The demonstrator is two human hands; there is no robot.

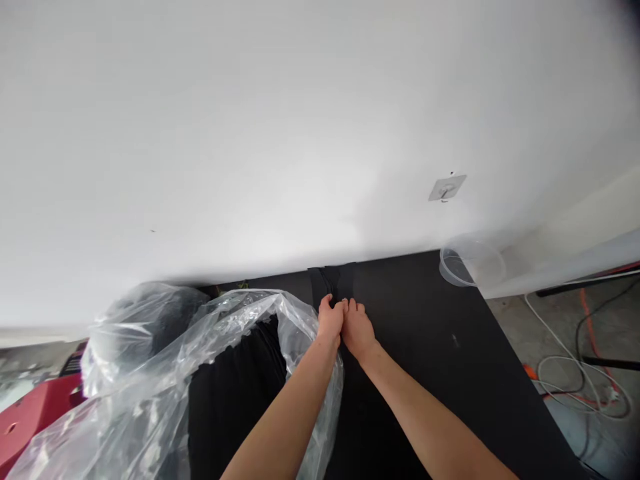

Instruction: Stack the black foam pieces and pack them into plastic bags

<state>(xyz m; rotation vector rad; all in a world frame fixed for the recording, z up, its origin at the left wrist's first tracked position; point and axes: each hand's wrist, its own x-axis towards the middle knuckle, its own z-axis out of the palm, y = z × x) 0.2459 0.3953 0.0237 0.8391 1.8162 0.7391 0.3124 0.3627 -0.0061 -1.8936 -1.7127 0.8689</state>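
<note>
Your clear plastic bag (145, 400) is running out of frame, your left forearm (293, 410) hiding some black fabric (235, 393) inside. Your left hand (330, 320) and right hand (358, 328) are meeting over black cloth (344, 281) by the wall (250, 167), fingers curling in, honestly can't tell if they're gripping it. Clear plastic tub (453, 268) is half vanishing against white.

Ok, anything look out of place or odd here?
Mildly: a clear round plastic tub sits at the far right corner of the flat black tabletop, apparently overhanging the edge, where a bump might topple it. Also, white, black and orange cables lie in untidy loops on the grey floor.
</note>
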